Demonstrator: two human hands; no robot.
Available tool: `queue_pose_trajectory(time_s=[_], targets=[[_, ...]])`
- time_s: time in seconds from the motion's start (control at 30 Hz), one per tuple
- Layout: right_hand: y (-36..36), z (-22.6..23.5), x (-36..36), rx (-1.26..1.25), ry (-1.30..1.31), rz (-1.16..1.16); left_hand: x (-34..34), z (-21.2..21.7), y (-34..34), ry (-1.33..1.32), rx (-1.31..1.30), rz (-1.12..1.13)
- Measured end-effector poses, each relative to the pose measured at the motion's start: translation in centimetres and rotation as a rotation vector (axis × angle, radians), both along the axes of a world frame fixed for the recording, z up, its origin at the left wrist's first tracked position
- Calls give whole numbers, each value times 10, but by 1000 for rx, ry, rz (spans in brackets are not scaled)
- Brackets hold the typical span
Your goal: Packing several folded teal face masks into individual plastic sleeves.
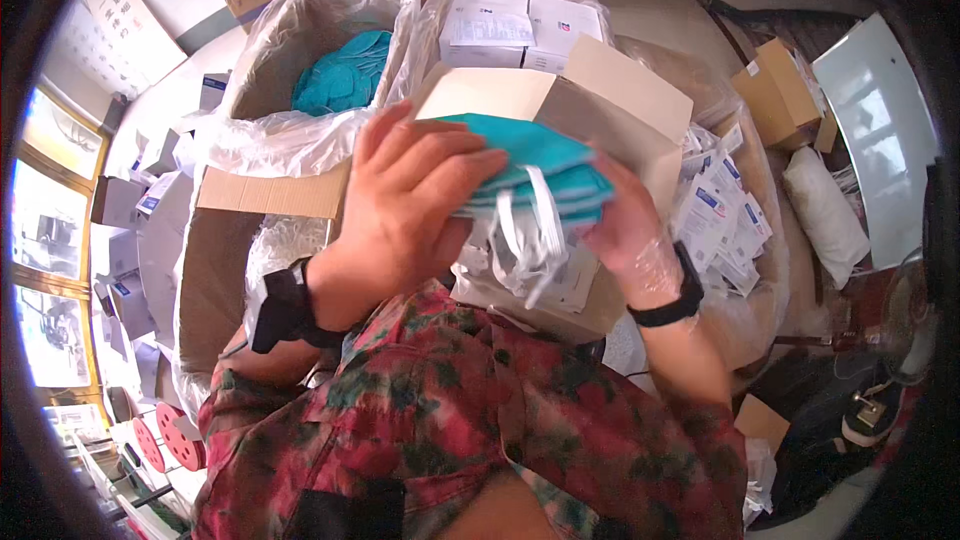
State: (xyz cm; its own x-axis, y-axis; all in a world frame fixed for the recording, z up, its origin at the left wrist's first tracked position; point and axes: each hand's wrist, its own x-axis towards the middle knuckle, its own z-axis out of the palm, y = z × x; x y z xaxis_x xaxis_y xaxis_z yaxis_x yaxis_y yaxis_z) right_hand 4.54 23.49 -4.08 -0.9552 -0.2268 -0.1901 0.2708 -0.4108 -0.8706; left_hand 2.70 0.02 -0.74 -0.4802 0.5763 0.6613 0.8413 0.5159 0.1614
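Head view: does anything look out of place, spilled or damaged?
Nothing looks plainly spilled or damaged. The packets at right look untidy, heaped at mixed angles. The white straps also hang in a loose bunch from the teal masks between the left hand and right hand.

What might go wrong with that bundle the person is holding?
The teal face masks look unevenly fanned between the left hand and right hand, so some might slip out. Their white ear loops dangle loosely and could tangle or perhaps catch on the open carton below.
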Motion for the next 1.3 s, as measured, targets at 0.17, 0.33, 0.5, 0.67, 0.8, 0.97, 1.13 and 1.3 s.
queue_pose_trajectory(time_s=[0.17, 0.33, 0.5, 0.67, 0.8, 0.97, 1.13, 1.3], targets=[[-12, -39, 36, 128, 331, 141, -7, 0, 2, -23, 9, -8], [-13, -2, 47, 472, 398, 173, -5, -4, -6, -128, -25, -2], [-7, 39, 64, -24, 69, 207, 1, -1, -20, -444, -29, -169], [-31, 47, 70, 322, 638, 349, 26, -12, -20, -715, -48, -387], [-28, 73, 64, 1192, 1069, 411, 44, -16, -10, -862, -41, -426], [-20, 80, 68, 1522, 1219, 454, 43, -15, -24, -703, -92, -624], [-2, 101, 98, 1257, 984, 692, 40, 15, -45, -623, -198, -805], [14, 112, 114, 1077, 824, 752, 46, 36, -60, -558, -283, -857]])
